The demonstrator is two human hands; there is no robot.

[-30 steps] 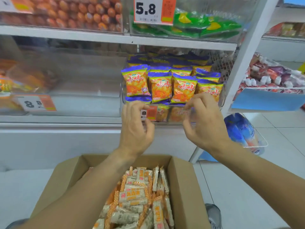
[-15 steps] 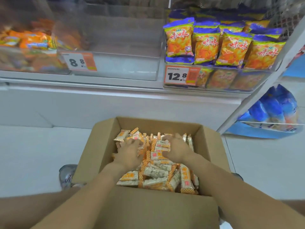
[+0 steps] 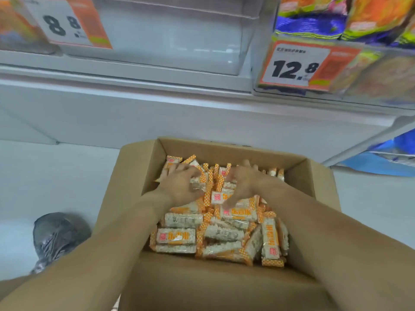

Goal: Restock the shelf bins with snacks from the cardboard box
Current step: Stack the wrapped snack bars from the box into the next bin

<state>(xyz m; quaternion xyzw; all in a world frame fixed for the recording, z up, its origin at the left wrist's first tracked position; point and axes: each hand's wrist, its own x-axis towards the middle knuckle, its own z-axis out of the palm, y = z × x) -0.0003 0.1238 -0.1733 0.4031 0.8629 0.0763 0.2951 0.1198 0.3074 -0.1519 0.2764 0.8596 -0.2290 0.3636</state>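
1. Dozens of small clear-wrapped rice-cracker snack packs with orange checked ends (image 3: pixel 221 232), too many to count, fill the open brown cardboard box (image 3: pixel 215 286) on the floor.
2. Two hands rest on the pile: the left hand (image 3: pixel 179 187) and right hand (image 3: pixel 243 184) both curl fingers into the packs; motion blur hides exactly which are gripped.
3. Two clear plastic shelf bins above: one bare bin tagged 8.8 (image 3: pixel 170 34), one bin tagged 12.8 (image 3: pixel 381 70) with orange-purple bags cut off at the frame edge.

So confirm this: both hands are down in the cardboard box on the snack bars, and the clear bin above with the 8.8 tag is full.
Not quite. The head view shows the left hand and right hand on the snack bars in the cardboard box, but the 8.8 tag's clear bin looks empty.
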